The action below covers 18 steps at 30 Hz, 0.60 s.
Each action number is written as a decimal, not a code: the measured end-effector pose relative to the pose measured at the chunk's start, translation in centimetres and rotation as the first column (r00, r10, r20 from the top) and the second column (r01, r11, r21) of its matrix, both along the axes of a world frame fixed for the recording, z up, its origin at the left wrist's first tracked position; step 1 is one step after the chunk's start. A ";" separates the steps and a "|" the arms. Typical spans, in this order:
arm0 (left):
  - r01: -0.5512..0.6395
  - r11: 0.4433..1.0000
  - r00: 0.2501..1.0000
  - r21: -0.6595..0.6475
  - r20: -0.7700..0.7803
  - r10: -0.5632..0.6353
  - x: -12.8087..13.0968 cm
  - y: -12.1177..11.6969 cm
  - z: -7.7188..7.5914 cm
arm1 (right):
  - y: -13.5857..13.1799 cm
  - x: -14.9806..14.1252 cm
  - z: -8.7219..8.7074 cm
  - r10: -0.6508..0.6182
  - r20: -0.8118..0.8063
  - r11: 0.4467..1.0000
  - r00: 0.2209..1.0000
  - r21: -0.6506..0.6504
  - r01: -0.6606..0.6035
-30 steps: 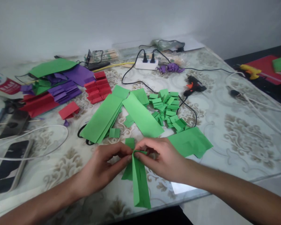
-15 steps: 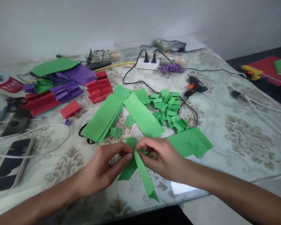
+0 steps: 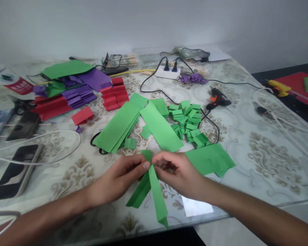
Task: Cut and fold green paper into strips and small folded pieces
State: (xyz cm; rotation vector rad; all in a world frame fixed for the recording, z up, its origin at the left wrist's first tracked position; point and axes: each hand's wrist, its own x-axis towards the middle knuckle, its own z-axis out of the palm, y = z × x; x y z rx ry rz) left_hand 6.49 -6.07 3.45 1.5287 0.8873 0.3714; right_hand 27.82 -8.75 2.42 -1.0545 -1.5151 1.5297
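Note:
My left hand (image 3: pixel 118 179) and my right hand (image 3: pixel 178 172) meet near the table's front edge, both pinching the top of a folded green paper strip (image 3: pixel 156 191). Its two long flaps hang toward me over the edge, spread apart like a narrow V. A small green tab (image 3: pixel 146 154) sticks up just behind my fingertips. Beyond my hands lie long green strips (image 3: pixel 159 128), a fanned stack of green strips (image 3: pixel 116 128), a heap of small folded green pieces (image 3: pixel 187 119) and a larger green sheet (image 3: pixel 210 159) to the right.
Red folded strips (image 3: pixel 115 97), purple strips (image 3: pixel 77 95) and red and green sheets sit at the back left. A black glue gun (image 3: pixel 217 100) with its cord, a white power strip (image 3: pixel 168 72), phones (image 3: pixel 15 171) and white cables crowd the patterned table (image 3: pixel 259 147).
The strip's two flaps have swung apart and shifted, the left flap now angling down to the left. My hands stay pinched together; the view has shifted slightly.

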 end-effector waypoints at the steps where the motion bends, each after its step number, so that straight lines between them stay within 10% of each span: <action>1: 0.003 1.000 1.000 0.018 -0.003 -0.003 0.0 -0.1 -0.1 | 0.0 0.0 0.0 -0.002 0.028 1.000 1.000 0.031 0.001; 7: 0.024 0.998 1.000 0.058 -0.014 -0.023 -0.2 -0.5 -0.3 | -0.3 0.1 -0.1 0.012 0.059 0.991 0.998 0.132 -0.020; 18: 0.072 0.977 0.993 0.200 -0.102 -0.052 -0.3 -0.8 0.3 | -0.2 0.1 0.9 0.011 -0.130 0.995 0.991 -0.098 -0.024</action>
